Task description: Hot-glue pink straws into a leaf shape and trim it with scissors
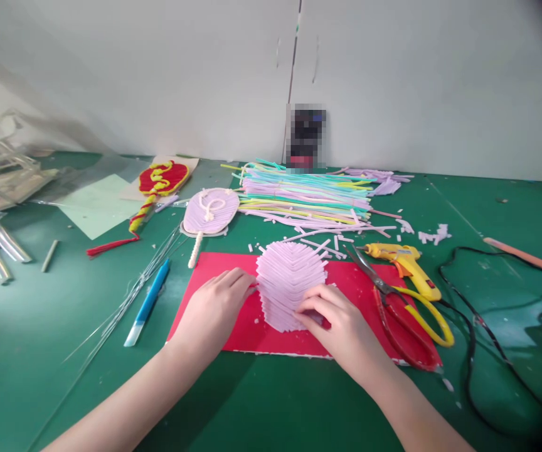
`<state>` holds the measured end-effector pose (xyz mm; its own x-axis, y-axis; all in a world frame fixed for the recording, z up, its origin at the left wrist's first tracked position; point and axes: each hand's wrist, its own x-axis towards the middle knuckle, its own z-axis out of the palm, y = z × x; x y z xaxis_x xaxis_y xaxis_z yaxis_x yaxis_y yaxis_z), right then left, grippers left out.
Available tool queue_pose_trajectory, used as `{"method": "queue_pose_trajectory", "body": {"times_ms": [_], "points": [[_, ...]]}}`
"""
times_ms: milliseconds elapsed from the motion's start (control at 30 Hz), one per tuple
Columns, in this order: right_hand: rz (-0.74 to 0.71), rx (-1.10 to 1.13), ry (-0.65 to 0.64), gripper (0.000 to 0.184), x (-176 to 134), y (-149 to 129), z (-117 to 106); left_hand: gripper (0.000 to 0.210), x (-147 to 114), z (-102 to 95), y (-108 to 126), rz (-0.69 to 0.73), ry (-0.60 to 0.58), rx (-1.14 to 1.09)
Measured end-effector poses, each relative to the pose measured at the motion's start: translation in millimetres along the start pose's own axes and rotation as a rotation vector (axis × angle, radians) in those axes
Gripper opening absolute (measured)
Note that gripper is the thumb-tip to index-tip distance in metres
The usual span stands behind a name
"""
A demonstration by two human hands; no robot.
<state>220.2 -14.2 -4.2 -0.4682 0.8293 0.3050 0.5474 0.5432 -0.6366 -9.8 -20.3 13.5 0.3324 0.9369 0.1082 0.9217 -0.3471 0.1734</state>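
A lavender panel of pipe cleaners (290, 276), laid in slanting rows that meet along a middle line, lies on a red board (240, 329). Its outline is roughly oval, with ragged cut ends. At its left edge is my left hand (221, 301), fingers pressed together; whatever their tips hold is hidden. My right hand (334, 314) pinches at the lower right of the panel, thumb and fingertips close together on its rows. Scissors (393, 307) with red and yellow handles rest across the board's right side.
A yellow glue gun (409, 263) and its black cord (471, 339) lie right. Behind are a bundle of coloured pipe cleaners (303, 191), a lavender fan (212, 212) and a red-and-yellow fan (164, 180). A blue pen-like tool (151, 298) and thin wires (125, 301) lie left.
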Motion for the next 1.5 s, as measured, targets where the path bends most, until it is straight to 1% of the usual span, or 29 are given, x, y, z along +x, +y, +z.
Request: {"method": "queue_pose_trajectory", "body": {"times_ms": [200, 533, 600, 700, 833, 933, 1000, 1067, 1133, 1200, 1267, 1333, 1400, 1433, 1467, 1500], "points": [[-0.008, 0.01, 0.0, 0.011, -1.1, 1.7, 0.5, 0.024, 1.2, -4.7, 4.0, -0.01, -0.075, 0.043], [-0.013, 0.011, 0.001, 0.011, -0.9, 1.7, 1.3, 0.027, 1.4, -8.5, 5.4, -0.049, -0.147, 0.054], [-0.015, 0.009, 0.005, 0.011, -0.5, 1.9, 1.8, 0.026, 1.2, -7.3, 6.5, -0.06, -0.141, 0.05], [-0.023, 0.007, 0.013, 0.012, 0.2, 2.3, 2.4, 0.026, 0.9, -5.2, 5.8, -0.09, -0.088, 0.057], [-0.028, -0.004, 0.027, 0.012, 0.2, 2.1, 2.3, 0.029, 0.3, -8.1, -5.9, -0.183, -0.007, 0.077], [-0.026, -0.004, 0.033, 0.012, -0.3, 1.6, 2.0, 0.03, 1.0, -17.3, -19.8, -0.249, 0.061, 0.1], [-0.022, 0.0, 0.028, 0.012, -0.6, 1.5, 1.7, 0.03, 2.4, -25.5, -27.9, -0.351, 0.099, 0.13], [-0.019, 0.004, 0.021, 0.012, -0.9, 1.6, 1.5, 0.032, 3.7, -33.7, -34.4, -0.472, 0.104, 0.177], [-0.018, 0.009, 0.017, 0.012, -1.1, 1.9, 1.3, 0.036, 4.2, -40.7, -39.8, -0.536, 0.079, 0.213], [-0.02, 0.014, 0.016, 0.012, -1.0, 2.1, 1.2, 0.033, 4.2, -45.6, -44.2, -0.514, 0.073, 0.231], [-0.018, 0.015, 0.014, 0.011, -0.8, 2.1, 1.3, 0.026, 4.2, -47.4, -46.2, -0.448, 0.103, 0.242], [-0.016, 0.015, 0.013, 0.011, -0.6, 2.2, 1.4, 0.023, 3.7, -45.5, -42.6, -0.402, 0.146, 0.243], [-0.016, 0.018, 0.013, 0.01, -0.9, 2.6, 1.8, 0.023, 1.4, -39.6, -30.4, -0.366, 0.19, 0.211], [-0.018, 0.019, 0.015, 0.01, -1.1, 3.1, 2.1, 0.024, -1.0, -35.1, -20.8, -0.318, 0.213, 0.176], [-0.019, 0.017, 0.016, 0.009, -1.4, 3.7, 2.4, 0.025, -4.2, -29.9, -9.4, -0.232, 0.225, 0.137], [-0.02, 0.014, 0.017, 0.009, -1.8, 4.3, 2.8, 0.028, -8.2, -23.9, 3.3, -0.106, 0.238, 0.11]]}}
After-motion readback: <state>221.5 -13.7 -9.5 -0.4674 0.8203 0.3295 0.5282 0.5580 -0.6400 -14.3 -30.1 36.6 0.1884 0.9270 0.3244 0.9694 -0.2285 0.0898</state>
